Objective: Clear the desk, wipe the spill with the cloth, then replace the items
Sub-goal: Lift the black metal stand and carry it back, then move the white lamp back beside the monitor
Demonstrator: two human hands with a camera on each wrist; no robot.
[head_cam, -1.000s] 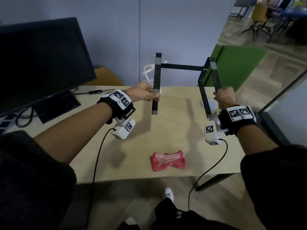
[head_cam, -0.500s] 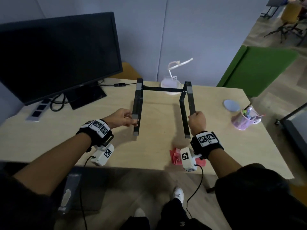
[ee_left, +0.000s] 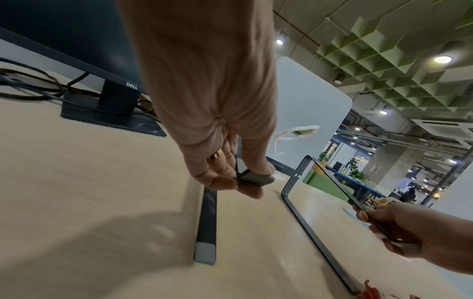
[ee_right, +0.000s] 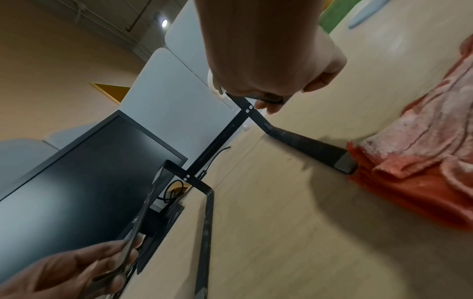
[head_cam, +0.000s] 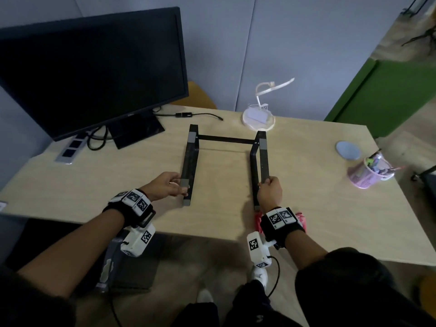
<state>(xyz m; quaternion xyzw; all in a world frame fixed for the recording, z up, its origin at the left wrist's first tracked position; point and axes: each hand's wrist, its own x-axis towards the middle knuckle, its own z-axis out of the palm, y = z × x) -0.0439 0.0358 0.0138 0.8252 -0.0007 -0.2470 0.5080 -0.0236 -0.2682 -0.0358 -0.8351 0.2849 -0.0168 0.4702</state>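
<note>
A black metal laptop stand [head_cam: 192,159] rests with its two base rails on the wooden desk [head_cam: 118,180], a crossbar joining them at the back. My left hand [head_cam: 175,185] pinches the near end of its left upper arm [ee_left: 245,174]. My right hand [head_cam: 269,190] grips the near end of the right upper arm [ee_right: 268,99]. The red cloth [ee_right: 419,161] lies crumpled at the desk's front edge, touching the near tip of the right base rail and mostly hidden under my right wrist [head_cam: 282,219] in the head view.
A black monitor [head_cam: 89,74] with cables stands at the back left beside a power strip [head_cam: 70,149]. A white desk lamp [head_cam: 259,116] stands behind the stand. A blue coaster [head_cam: 348,150] and a pink pen cup [head_cam: 368,171] sit at the right.
Both hands brought the stand down from the air and leftward onto the middle of the desk; its right rail now ends at the red cloth.
</note>
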